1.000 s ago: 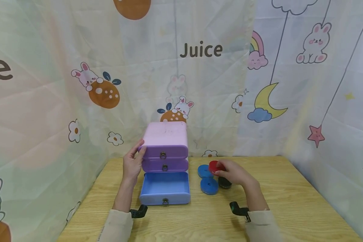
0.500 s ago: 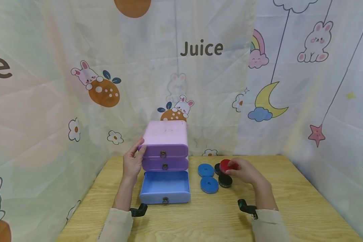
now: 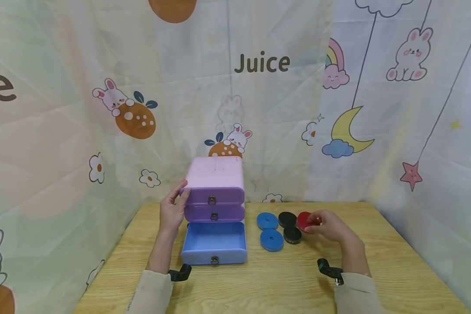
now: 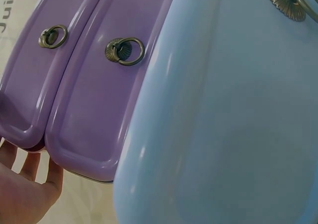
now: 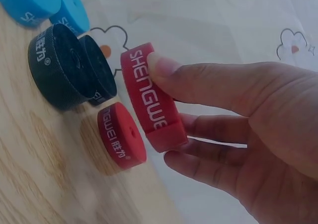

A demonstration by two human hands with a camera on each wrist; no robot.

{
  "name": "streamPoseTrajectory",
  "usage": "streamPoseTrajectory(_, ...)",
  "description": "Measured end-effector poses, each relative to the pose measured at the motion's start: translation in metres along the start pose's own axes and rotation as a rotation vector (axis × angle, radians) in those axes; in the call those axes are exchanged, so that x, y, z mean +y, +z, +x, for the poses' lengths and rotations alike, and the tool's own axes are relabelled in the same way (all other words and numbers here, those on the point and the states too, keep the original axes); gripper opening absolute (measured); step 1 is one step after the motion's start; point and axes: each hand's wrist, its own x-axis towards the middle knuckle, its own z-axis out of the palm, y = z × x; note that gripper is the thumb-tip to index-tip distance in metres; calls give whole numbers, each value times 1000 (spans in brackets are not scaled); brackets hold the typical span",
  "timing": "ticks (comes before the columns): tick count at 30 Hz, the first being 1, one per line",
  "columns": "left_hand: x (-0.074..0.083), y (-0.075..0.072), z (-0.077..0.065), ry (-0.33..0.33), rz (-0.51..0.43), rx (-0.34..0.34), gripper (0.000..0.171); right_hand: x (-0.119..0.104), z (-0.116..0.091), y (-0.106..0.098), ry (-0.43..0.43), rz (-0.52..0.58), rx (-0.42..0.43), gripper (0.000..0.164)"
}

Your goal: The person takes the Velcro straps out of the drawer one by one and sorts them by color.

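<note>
My left hand (image 3: 172, 213) grips the left front corner of the small drawer cabinet (image 3: 216, 172), thumb at the edge of the top purple drawer (image 3: 196, 197). In the left wrist view its fingers (image 4: 30, 167) reach behind the purple edge. My right hand (image 3: 331, 224) pinches a red roll of tape (image 5: 149, 100) lettered SHENGWEI, thumb on its printed side. Close below it in the right wrist view is a second red roll (image 5: 119, 137) on the wooden table (image 3: 282, 279). Two black rolls (image 3: 292, 235) and two blue rolls (image 3: 271, 240) lie to the left of it.
The light blue bottom drawer (image 3: 216, 236) is pulled out toward the front with a bare interior. The middle purple drawer (image 3: 198, 213) is in. A printed cloth curtain (image 3: 271, 131) hangs behind the table and at both sides.
The right hand has carried the red roll to the right, from beside the blue rolls past the black ones, uncovering the rear black roll. The left hand has stayed on the cabinet.
</note>
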Motion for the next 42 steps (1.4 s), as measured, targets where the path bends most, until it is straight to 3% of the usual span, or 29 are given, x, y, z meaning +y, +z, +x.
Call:
streamPoseTrajectory(24,-3,0,2,7,-13,-3,52,18,-6,0,138,-26,-87,17)
streamPoseTrajectory(31,-4,-1,2,10,-17,-11,52,21,-5,3,140,-30,-119,19)
streamPoseTrajectory(42,-3,-1,1,26,-14,-9,52,20,-6,6,196,-21,-88,32)
